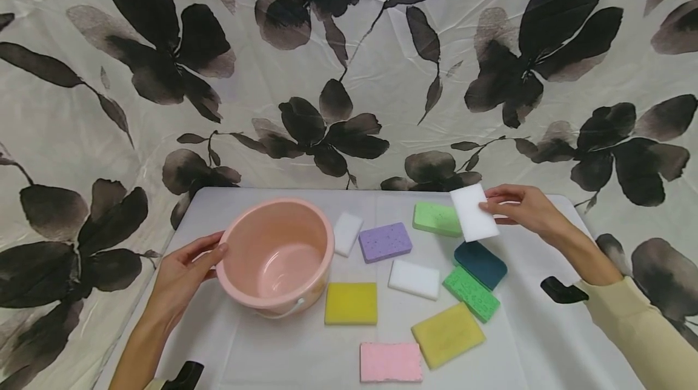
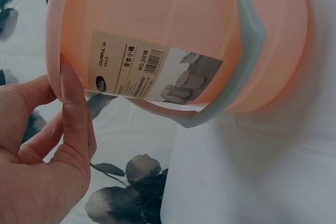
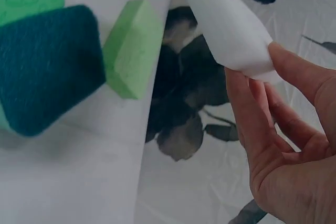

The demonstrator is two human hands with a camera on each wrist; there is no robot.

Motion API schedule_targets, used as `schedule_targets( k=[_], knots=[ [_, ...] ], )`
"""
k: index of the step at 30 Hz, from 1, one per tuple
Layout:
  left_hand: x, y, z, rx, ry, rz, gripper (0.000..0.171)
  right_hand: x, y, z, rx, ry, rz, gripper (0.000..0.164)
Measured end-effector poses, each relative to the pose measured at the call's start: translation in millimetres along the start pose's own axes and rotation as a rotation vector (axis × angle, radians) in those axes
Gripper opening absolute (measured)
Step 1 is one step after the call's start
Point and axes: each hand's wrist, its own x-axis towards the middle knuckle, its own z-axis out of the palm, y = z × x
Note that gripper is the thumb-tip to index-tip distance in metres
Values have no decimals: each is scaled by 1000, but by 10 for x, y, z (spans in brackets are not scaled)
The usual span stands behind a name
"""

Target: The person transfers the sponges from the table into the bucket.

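My left hand (image 1: 184, 275) pinches the left rim of a pink plastic bucket (image 1: 234, 286), thumb on one side and fingers on the other. In the left wrist view the bucket shows a paper label (image 2: 152, 72) and a pale grey-blue handle (image 2: 252, 40). Held up by my right hand (image 1: 526, 211) is a white sponge (image 1: 473, 213), pinched at its edge between thumb and fingers. It is above the far right of the table, overlapping a light green sponge (image 1: 434, 219) in the head view. Close below it lies a dark teal sponge (image 1: 481, 264).
Right of the bucket, several sponges lie on the white table (image 1: 262, 353): purple (image 1: 385, 242), white (image 1: 414, 280), yellow (image 1: 351, 304), pink (image 1: 390, 362) and textured green (image 1: 471, 293). Another white sponge (image 1: 347, 234) sits beside the bucket. A floral cloth (image 1: 409, 87) hangs behind the table.
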Motion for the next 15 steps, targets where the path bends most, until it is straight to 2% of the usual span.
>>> schedule_targets(
  k=[10, 15],
  knots=[
    [1, 40, 17, 49, -7, -18, 65, 68, -328, 148, 104, -44, 7, 58],
    [-2, 50, 0, 46, -9, -16, 64, 105, -512, 242, 147, -72, -11, 55]
  ],
)
